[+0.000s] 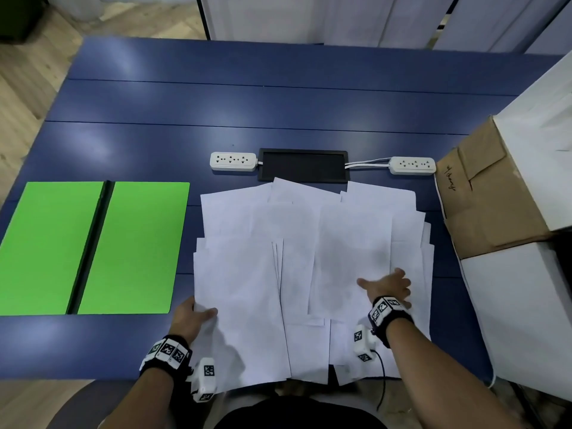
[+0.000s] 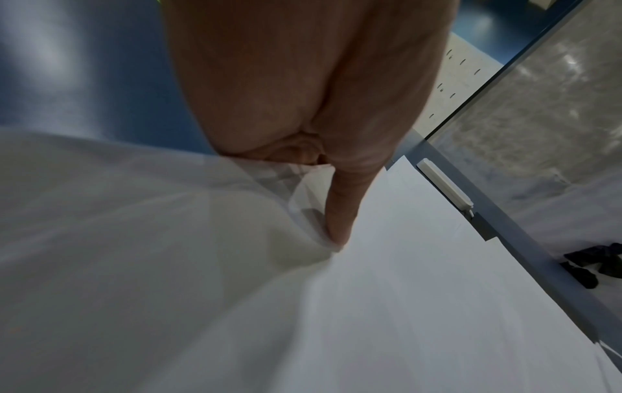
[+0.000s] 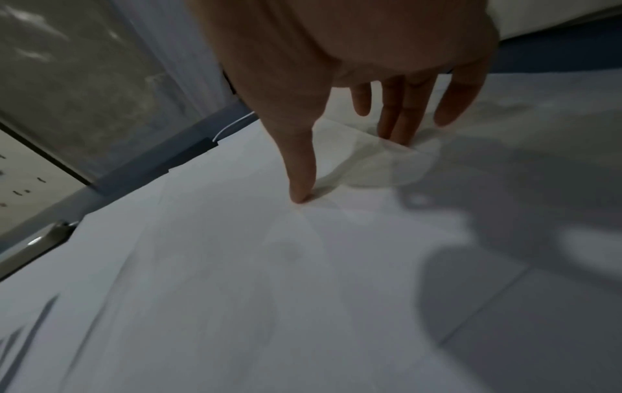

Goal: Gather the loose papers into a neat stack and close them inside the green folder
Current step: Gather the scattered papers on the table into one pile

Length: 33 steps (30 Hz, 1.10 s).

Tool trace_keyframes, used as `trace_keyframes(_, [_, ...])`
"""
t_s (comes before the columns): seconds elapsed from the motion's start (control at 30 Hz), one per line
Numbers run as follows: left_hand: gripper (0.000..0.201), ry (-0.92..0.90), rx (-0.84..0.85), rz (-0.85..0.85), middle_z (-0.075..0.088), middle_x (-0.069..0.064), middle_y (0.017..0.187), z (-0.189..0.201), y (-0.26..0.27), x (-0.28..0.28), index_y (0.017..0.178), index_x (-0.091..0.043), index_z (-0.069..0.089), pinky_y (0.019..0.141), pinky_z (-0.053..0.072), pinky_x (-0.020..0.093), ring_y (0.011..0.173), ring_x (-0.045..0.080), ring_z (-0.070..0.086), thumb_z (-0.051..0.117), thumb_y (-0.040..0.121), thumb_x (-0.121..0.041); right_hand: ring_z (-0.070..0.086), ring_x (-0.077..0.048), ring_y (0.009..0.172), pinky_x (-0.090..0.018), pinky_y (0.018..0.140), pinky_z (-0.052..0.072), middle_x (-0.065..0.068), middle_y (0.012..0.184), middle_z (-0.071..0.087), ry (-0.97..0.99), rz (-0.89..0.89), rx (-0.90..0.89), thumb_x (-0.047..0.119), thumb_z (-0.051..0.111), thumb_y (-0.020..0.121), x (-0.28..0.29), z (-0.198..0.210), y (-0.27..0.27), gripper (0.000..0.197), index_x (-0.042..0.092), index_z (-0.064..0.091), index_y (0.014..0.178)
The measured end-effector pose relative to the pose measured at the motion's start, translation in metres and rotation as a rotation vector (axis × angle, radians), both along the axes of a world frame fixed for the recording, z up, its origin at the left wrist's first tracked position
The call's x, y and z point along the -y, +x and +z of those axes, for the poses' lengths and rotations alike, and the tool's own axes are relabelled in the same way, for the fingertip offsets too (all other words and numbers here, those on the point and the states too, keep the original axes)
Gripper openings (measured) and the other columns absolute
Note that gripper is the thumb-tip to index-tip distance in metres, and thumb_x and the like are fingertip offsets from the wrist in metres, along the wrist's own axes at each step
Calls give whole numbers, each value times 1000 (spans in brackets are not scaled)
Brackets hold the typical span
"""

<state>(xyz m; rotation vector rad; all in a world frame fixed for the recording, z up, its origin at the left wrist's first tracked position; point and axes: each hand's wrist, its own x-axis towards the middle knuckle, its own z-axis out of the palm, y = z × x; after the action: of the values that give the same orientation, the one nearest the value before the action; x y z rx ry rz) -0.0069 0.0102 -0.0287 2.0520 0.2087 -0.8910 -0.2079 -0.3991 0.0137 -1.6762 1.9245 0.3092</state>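
Observation:
Several loose white papers (image 1: 309, 258) lie fanned out and overlapping on the blue table (image 1: 278, 103), some hanging over its near edge. The green folder (image 1: 89, 247) lies open flat at the left, its dark spine up the middle. My left hand (image 1: 193, 315) pinches the left edge of the papers: the thumb (image 2: 340, 212) lies on top, the other fingers are hidden beneath the lifted sheet (image 2: 134, 212). My right hand (image 1: 387, 287) rests on the right part of the papers (image 3: 303, 266), fingers straight and spread, with fingertips (image 3: 303, 195) pressing down.
Two white power strips (image 1: 233, 161) (image 1: 412, 165) flank a black cable hatch (image 1: 303, 165) just beyond the papers. A brown cardboard box (image 1: 486, 193) and white boxes (image 1: 526, 305) stand at the table's right edge. Blue tabletop shows between folder and papers.

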Motion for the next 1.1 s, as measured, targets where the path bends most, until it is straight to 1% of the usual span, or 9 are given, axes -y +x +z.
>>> trace_keyframes(0.17, [31,31,-7,-3,77,11,94,-1,2,1,106,-5,69,81,59,47,87,32,73,80,78,-2,39,-36,131,-53,95,41,-13,141,39,7,91,116,21,92,63,-23,-5,23,84,18,45,133])
trace_keyframes(0.27, [30,39,-2,-9,75,11,93,3,0,4,106,-4,68,76,57,40,82,29,71,79,78,0,42,-36,123,-44,87,47,-12,136,37,23,133,279,5,86,63,-45,-7,41,73,19,45,122])
trace_keyframes(0.43, [30,34,2,-11,76,12,91,5,1,4,105,-2,68,73,55,37,79,28,70,79,77,2,58,-30,105,-31,87,45,-12,125,53,205,-59,574,2,80,76,-65,-1,65,77,12,35,138])
trace_keyframes(0.57, [29,32,12,-24,75,9,89,10,0,6,105,-4,67,66,53,31,75,24,68,78,78,2,65,-27,92,-32,84,53,-10,114,71,266,-52,554,14,82,78,-67,-3,69,48,6,59,119])
trace_keyframes(0.67, [29,42,10,-35,75,9,91,10,0,6,105,-5,67,68,53,32,79,26,69,78,79,0,72,-30,95,-37,88,58,-12,106,76,284,70,487,20,80,81,-67,-5,68,30,5,73,106])
trace_keyframes(0.87, [20,130,57,-62,74,12,84,11,0,8,92,-2,67,65,52,33,78,32,69,80,77,-4,68,-33,107,-31,88,50,-14,115,73,120,140,463,9,57,96,-61,3,66,25,5,69,118])
trace_keyframes(0.97, [19,141,85,-84,71,10,83,17,-3,11,94,-2,66,64,49,31,78,30,67,78,79,-3,65,-34,108,-30,87,46,-15,117,69,88,137,469,7,49,98,-51,4,59,27,6,63,120])
trace_keyframes(1.03, [21,141,97,-98,71,12,86,20,-4,12,97,-2,66,66,48,31,78,28,66,77,80,-3,65,-32,111,-32,91,48,-11,118,69,131,125,498,14,57,95,-48,2,55,27,7,62,121])
trace_keyframes(1.1, [21,144,104,-106,71,12,88,24,-5,14,98,-3,66,67,48,30,80,29,67,77,80,-3,63,-23,114,-34,98,49,-1,121,66,184,113,512,22,71,89,-48,0,52,38,6,61,121])
